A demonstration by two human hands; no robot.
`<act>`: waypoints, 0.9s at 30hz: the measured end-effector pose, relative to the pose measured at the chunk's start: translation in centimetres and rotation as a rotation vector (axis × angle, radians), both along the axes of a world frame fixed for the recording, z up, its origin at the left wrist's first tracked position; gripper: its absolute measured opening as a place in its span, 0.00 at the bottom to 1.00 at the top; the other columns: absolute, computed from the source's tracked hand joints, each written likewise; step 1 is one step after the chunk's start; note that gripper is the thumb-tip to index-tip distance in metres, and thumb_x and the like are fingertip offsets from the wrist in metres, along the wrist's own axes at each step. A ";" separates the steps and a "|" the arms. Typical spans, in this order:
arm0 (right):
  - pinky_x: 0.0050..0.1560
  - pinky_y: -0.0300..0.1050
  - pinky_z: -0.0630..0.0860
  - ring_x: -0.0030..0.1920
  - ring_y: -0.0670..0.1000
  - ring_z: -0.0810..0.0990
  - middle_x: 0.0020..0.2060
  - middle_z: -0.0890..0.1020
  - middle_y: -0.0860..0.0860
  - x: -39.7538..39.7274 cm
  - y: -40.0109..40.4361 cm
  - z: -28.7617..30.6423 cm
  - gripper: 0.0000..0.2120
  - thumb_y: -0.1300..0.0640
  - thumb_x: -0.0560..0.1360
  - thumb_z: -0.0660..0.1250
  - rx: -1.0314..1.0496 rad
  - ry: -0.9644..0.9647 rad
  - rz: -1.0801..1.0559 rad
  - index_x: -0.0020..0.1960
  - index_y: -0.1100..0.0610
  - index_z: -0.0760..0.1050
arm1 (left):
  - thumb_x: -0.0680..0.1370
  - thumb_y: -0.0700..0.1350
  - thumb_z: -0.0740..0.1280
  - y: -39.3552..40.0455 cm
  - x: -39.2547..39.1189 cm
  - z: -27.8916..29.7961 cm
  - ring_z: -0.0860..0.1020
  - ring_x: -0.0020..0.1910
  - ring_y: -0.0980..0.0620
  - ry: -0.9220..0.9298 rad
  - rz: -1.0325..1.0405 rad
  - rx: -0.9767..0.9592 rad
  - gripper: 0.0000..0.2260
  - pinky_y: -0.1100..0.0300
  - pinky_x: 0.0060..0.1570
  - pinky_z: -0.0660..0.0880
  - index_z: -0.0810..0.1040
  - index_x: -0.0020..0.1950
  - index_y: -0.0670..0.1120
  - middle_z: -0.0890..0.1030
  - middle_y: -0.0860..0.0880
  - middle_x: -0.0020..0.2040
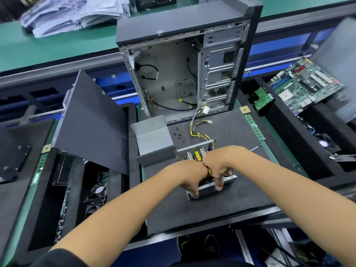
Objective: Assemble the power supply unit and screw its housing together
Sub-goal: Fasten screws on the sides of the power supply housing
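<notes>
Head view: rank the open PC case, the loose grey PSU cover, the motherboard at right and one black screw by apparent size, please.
1. PC case
2. Motherboard and PSU cover: they look similar, and the board lies farther off, so I will not rank them.
3. Screw

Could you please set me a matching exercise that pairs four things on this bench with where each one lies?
Things:
1. PSU base
2. PSU cover
3. loose screws
4. motherboard

Places:
A. far right, tilted on a tray
B. on the mat between the cover and the wire bundle
C. under both hands, at the near middle of the mat
D. left of the open unit, in front of the computer case

Pairs: 1-C, 2-D, 3-B, 4-A
</notes>
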State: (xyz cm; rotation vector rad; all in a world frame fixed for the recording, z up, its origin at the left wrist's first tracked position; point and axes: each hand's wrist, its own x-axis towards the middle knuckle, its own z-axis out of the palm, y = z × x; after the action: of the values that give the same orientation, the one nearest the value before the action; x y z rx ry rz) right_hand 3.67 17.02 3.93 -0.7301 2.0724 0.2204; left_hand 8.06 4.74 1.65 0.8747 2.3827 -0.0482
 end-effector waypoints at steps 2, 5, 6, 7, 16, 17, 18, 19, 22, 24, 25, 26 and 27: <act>0.28 0.40 0.75 0.25 0.52 0.75 0.29 0.79 0.54 0.0 0.2 -0.1 0.18 0.50 0.64 0.79 -0.028 -0.011 -0.005 0.40 0.58 0.72 | 0.68 0.52 0.75 -0.3 -0.1 0.0 0.73 0.39 0.46 0.001 -0.010 0.010 0.16 0.56 0.36 0.72 0.70 0.40 0.46 0.72 0.50 0.38; 0.29 0.38 0.72 0.22 0.49 0.73 0.25 0.75 0.50 -0.4 0.3 0.1 0.17 0.51 0.63 0.79 -0.083 0.013 0.008 0.34 0.54 0.70 | 0.68 0.53 0.74 -0.7 -0.5 0.4 0.73 0.35 0.47 -0.023 0.016 0.046 0.17 0.57 0.31 0.68 0.69 0.34 0.47 0.74 0.49 0.35; 0.27 0.37 0.70 0.22 0.49 0.72 0.24 0.75 0.49 -0.6 0.3 0.4 0.17 0.51 0.63 0.79 -0.099 0.020 0.009 0.33 0.54 0.70 | 0.68 0.53 0.75 -0.9 -0.7 0.8 0.72 0.33 0.50 -0.048 0.034 0.067 0.18 0.58 0.29 0.65 0.67 0.33 0.48 0.73 0.51 0.33; 0.27 0.36 0.69 0.22 0.49 0.72 0.25 0.75 0.49 -1.0 0.3 0.7 0.16 0.50 0.62 0.79 -0.108 0.020 0.007 0.34 0.54 0.72 | 0.68 0.53 0.75 -1.1 -1.1 1.3 0.72 0.31 0.52 -0.083 0.054 0.086 0.18 0.59 0.28 0.64 0.67 0.33 0.48 0.74 0.52 0.31; 0.38 0.51 0.75 0.37 0.59 0.76 0.42 0.81 0.56 -5.5 1.0 4.9 0.10 0.48 0.73 0.72 -0.236 -0.089 -0.133 0.52 0.49 0.81 | 0.71 0.40 0.75 -5.0 -5.0 5.0 0.81 0.33 0.52 -0.409 0.453 0.474 0.10 0.64 0.37 0.77 0.81 0.48 0.36 0.83 0.52 0.32; 0.48 0.57 0.77 0.46 0.64 0.78 0.48 0.82 0.58 -5.8 0.9 4.8 0.13 0.49 0.75 0.70 -0.226 -0.055 -0.119 0.57 0.52 0.80 | 0.72 0.40 0.74 -5.2 -5.4 5.0 0.80 0.33 0.53 -0.409 0.477 0.504 0.10 0.65 0.37 0.77 0.80 0.49 0.35 0.83 0.53 0.32; 0.56 0.59 0.75 0.54 0.66 0.77 0.53 0.81 0.58 -6.0 0.7 4.9 0.13 0.50 0.76 0.69 -0.218 -0.026 -0.111 0.59 0.53 0.79 | 0.73 0.39 0.73 -5.3 -5.6 4.8 0.80 0.34 0.54 -0.403 0.486 0.524 0.09 0.65 0.38 0.77 0.80 0.49 0.35 0.82 0.54 0.32; 0.60 0.60 0.73 0.58 0.65 0.76 0.55 0.81 0.58 -6.2 0.6 4.8 0.12 0.51 0.76 0.68 -0.222 -0.012 -0.115 0.59 0.53 0.79 | 0.74 0.39 0.72 -5.4 -5.8 4.7 0.80 0.35 0.54 -0.397 0.488 0.536 0.08 0.65 0.39 0.78 0.81 0.49 0.35 0.82 0.53 0.34; 0.54 0.52 0.74 0.52 0.57 0.77 0.47 0.82 0.48 -6.6 0.4 5.1 0.07 0.52 0.78 0.65 -0.263 0.000 -0.154 0.53 0.50 0.80 | 0.78 0.38 0.67 -6.1 -6.4 4.2 0.80 0.36 0.58 -0.375 0.533 0.583 0.07 0.64 0.40 0.78 0.81 0.52 0.36 0.82 0.51 0.38; 0.47 0.44 0.71 0.47 0.50 0.75 0.43 0.79 0.42 -7.0 0.4 5.3 0.08 0.52 0.79 0.64 -0.304 0.039 -0.157 0.54 0.51 0.80 | 0.80 0.37 0.64 -6.7 -6.9 3.9 0.79 0.34 0.62 -0.361 0.579 0.616 0.07 0.66 0.38 0.76 0.81 0.53 0.38 0.82 0.57 0.34; 0.46 0.42 0.68 0.47 0.47 0.75 0.43 0.78 0.40 -7.2 0.4 5.4 0.08 0.52 0.79 0.65 -0.325 0.057 -0.156 0.55 0.51 0.80 | 0.80 0.36 0.62 -6.8 -7.1 3.9 0.78 0.33 0.62 -0.353 0.586 0.616 0.08 0.66 0.37 0.76 0.81 0.53 0.38 0.80 0.59 0.31; 0.46 0.39 0.66 0.46 0.46 0.74 0.43 0.78 0.40 -7.3 0.5 5.3 0.09 0.52 0.79 0.65 -0.346 0.067 -0.163 0.55 0.52 0.80 | 0.80 0.36 0.61 -6.8 -7.3 3.8 0.77 0.32 0.62 -0.344 0.583 0.607 0.09 0.65 0.37 0.75 0.81 0.52 0.38 0.79 0.60 0.29; 0.45 0.38 0.66 0.45 0.46 0.74 0.44 0.79 0.41 -7.4 0.6 5.2 0.08 0.53 0.78 0.65 -0.367 0.068 -0.180 0.54 0.52 0.81 | 0.81 0.36 0.60 -6.8 -7.5 3.7 0.76 0.32 0.61 -0.342 0.577 0.599 0.10 0.63 0.39 0.75 0.81 0.51 0.38 0.78 0.60 0.28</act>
State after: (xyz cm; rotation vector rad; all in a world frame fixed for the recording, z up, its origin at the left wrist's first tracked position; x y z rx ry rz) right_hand -3.75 17.60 9.09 -0.7528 2.2573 -0.2463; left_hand 0.54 -2.01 5.36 0.3549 2.2415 0.9972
